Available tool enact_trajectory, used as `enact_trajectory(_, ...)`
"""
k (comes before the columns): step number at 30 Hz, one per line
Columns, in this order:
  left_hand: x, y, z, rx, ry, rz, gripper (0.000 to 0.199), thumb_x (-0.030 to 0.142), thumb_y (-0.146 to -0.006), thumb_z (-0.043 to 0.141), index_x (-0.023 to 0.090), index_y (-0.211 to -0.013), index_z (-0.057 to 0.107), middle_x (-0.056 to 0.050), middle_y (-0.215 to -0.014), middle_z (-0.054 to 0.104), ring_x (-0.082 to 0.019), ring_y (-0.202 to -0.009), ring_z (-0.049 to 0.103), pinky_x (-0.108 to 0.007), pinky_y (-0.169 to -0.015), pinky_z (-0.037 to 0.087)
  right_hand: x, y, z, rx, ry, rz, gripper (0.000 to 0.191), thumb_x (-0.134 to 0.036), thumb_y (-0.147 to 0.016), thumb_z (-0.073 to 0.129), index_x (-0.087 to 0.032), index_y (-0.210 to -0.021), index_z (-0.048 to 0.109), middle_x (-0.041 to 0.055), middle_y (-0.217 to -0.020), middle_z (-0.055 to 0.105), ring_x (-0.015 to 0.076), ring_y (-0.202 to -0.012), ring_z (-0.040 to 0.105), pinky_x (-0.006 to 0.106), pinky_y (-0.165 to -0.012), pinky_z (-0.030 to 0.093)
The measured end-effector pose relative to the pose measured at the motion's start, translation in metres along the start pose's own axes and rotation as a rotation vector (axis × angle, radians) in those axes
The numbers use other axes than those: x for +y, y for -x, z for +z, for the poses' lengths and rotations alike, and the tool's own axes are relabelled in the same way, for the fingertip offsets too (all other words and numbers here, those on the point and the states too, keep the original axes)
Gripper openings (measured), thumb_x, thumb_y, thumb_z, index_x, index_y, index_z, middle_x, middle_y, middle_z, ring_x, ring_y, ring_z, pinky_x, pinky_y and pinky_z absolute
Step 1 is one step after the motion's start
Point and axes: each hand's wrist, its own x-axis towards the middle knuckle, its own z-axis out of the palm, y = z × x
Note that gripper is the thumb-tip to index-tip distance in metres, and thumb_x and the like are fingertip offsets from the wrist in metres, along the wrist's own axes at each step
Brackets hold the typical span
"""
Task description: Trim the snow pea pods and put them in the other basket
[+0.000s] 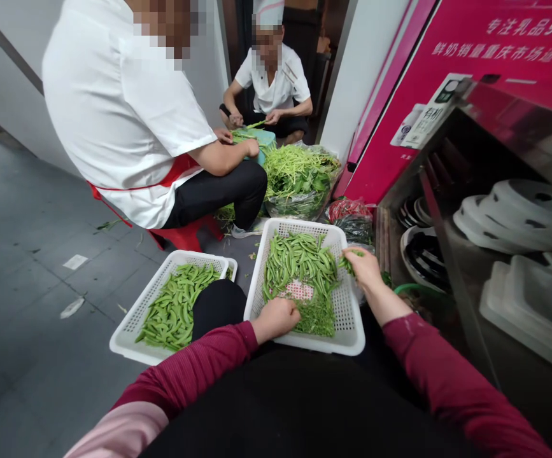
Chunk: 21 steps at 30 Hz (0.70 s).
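Note:
A white perforated basket (253,299) rests in front of me, with green pea pods (299,257) heaped in its far part. Thin green trimmings (314,317) lie in its near part, and a pink patterned patch shows between the two. My left hand (276,318) is closed over the near left side of the basket, beside the trimmings; what its fingers hold, if anything, is hidden. At the right rim, my right hand (364,268) is closed around a few pea pods (349,259). To the left, a second white basket (123,340) holds more pods.
Two people in white shirts (89,114) handle green stalks beyond the baskets, one on a red stool (184,238). A large bag of greens (299,172) stands near them. At right, a metal shelf holds white dishes (519,216). Litter (72,306) lies on the floor.

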Motion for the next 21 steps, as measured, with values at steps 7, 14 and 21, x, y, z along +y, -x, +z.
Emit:
enact_trajectory(7, -0.005, 0.008, -0.002, -0.112, -0.207, 0.151, 0.041, 0.017, -0.065, 0.050, 0.017, -0.106, 0.054, -0.011, -0.102, 0.057, -0.021, -0.087, 0.056, -0.030, -0.076, 0.044, -0.018, -0.038, 0.047, -0.202, 0.447, -0.028, 0.006, -0.007, -0.060, 0.058, -0.008, -0.062, 0.064, 0.0195, -0.072, 0.064, 0.0273, -0.075, 0.060, 0.038, -0.065, 0.039)
enact_trajectory(14, 0.001, -0.001, -0.019, -0.039, 0.418, -0.082, 0.019, 0.020, -0.078, 0.037, 0.014, -0.078, 0.054, 0.000, -0.061, 0.055, -0.007, -0.044, 0.047, -0.018, -0.046, 0.040, -0.020, 0.001, 0.030, -0.236, 0.593, -0.168, 0.022, -0.027, -0.069, 0.059, -0.017, -0.087, 0.065, 0.0143, -0.086, 0.065, 0.0258, -0.079, 0.060, 0.033, -0.065, 0.041)
enact_trajectory(21, 0.025, -0.013, -0.021, -0.153, 0.871, 0.037, 0.022, 0.034, -0.081, 0.036, 0.015, -0.078, 0.046, 0.005, -0.057, 0.047, -0.003, -0.034, 0.037, -0.014, -0.030, 0.027, -0.027, 0.088, -0.008, -0.230, 0.576, -0.585, 0.018, -0.031, -0.078, 0.050, -0.024, -0.090, 0.061, 0.0041, -0.088, 0.062, 0.0191, -0.081, 0.057, 0.026, -0.066, 0.040)
